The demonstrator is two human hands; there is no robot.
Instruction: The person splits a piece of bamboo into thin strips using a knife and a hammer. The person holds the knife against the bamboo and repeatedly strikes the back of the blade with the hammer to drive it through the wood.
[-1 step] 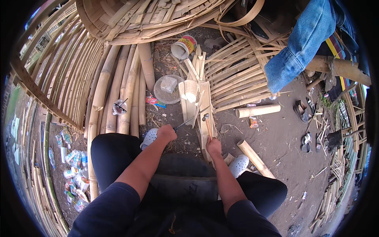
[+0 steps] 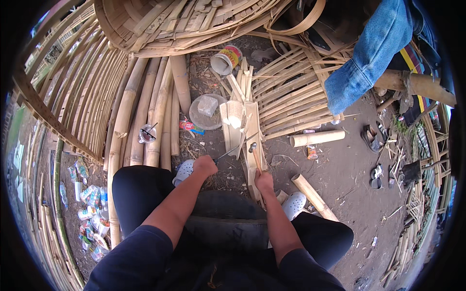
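Note:
My left hand (image 2: 206, 166) is closed in a fist around the near end of a thin, dark, blade-like tool (image 2: 226, 154). It slants up and right over the split bamboo; its exact kind is unclear. In my right hand (image 2: 263, 181) is a hammer (image 2: 256, 156), its wooden handle gripped low and its small metal head pointing away from me. Below the hammer lies a flat split bamboo board (image 2: 252, 127), running from between my feet toward the far side. Shorter pale bamboo pieces (image 2: 228, 133) rest against its left side.
Long bamboo poles (image 2: 136, 109) lie at left, by a slatted bamboo frame (image 2: 90, 92). A round plate with a stone (image 2: 208, 105), a tub (image 2: 226, 59) and a woven basket (image 2: 189, 41) stand farther off. Cut bamboo tubes (image 2: 314, 196) and sandals (image 2: 371, 138) are at right.

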